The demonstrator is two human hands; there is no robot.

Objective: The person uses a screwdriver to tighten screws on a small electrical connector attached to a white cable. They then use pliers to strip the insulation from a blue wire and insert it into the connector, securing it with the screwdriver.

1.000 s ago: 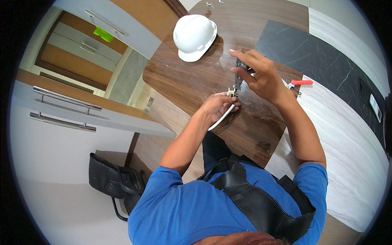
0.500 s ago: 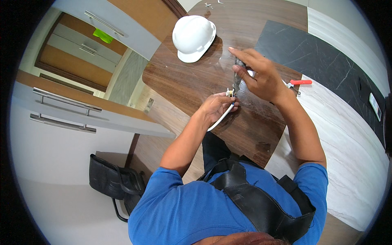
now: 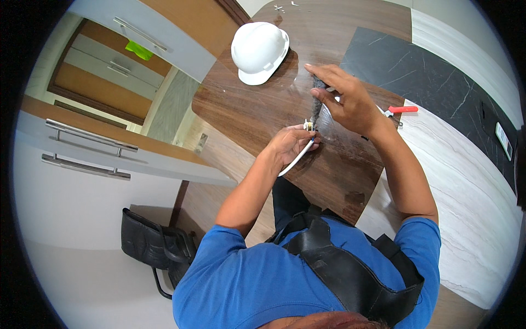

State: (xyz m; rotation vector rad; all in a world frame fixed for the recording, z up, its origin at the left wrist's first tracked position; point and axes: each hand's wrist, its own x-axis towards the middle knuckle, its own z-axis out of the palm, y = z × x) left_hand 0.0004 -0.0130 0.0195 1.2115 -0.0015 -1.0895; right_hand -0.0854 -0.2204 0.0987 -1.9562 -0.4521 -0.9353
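Observation:
My left hand [image 3: 285,145] pinches a small white electrical fitting [image 3: 308,125] with metal parts, its exact kind too small to tell. A white cable [image 3: 296,161] runs from the fitting down past my wrist, and a bit of blue wire shows where they meet. In my right hand [image 3: 350,104] is a screwdriver [image 3: 316,101] with a dark, worn handle, held nearly upright between thumb and fingers. Its lower end reaches the fitting; the tip itself cannot be made out.
A white hard hat [image 3: 260,52] sits on the brown wooden table [image 3: 230,96]. Red-handled pliers [image 3: 402,109] lie right of my right wrist. Small white scraps [image 3: 278,8] are at the far edge. A phone-like device [image 3: 503,141] lies far right. A black chair [image 3: 148,236] stands lower left.
My right hand and the screwdriver handle have shifted very slightly, with the grip a little changed. My left hand keeps the fitting in place.

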